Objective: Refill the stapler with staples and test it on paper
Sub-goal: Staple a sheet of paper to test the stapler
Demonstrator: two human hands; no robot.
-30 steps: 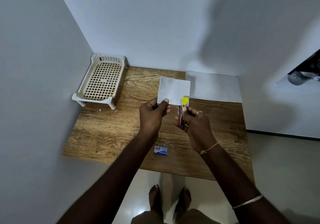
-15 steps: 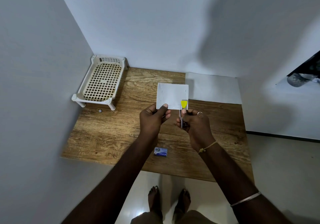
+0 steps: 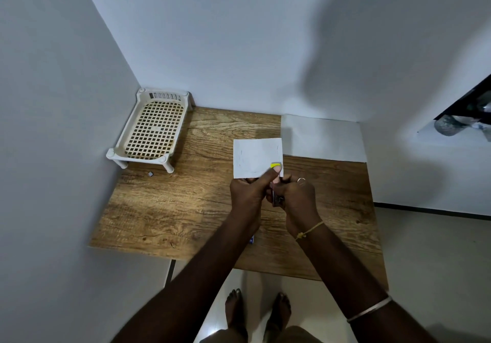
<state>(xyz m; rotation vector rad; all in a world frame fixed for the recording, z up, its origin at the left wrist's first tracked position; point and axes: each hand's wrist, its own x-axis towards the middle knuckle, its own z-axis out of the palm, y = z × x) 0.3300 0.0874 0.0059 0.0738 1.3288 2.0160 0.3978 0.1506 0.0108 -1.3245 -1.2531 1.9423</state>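
Hands meet above a brown wood-grain table (image 3: 172, 210) for the test step. The right hand (image 3: 297, 196) is curled round a small metal stapler with a yellow tip (image 3: 276, 199); the left hand (image 3: 248, 192) grips the lower edge of a square white paper sheet (image 3: 256, 156), thumb beside the tip; the sheet's corner sits at the stapler's mouth. Next, probably, a firm squeeze, then a check that the staple held.
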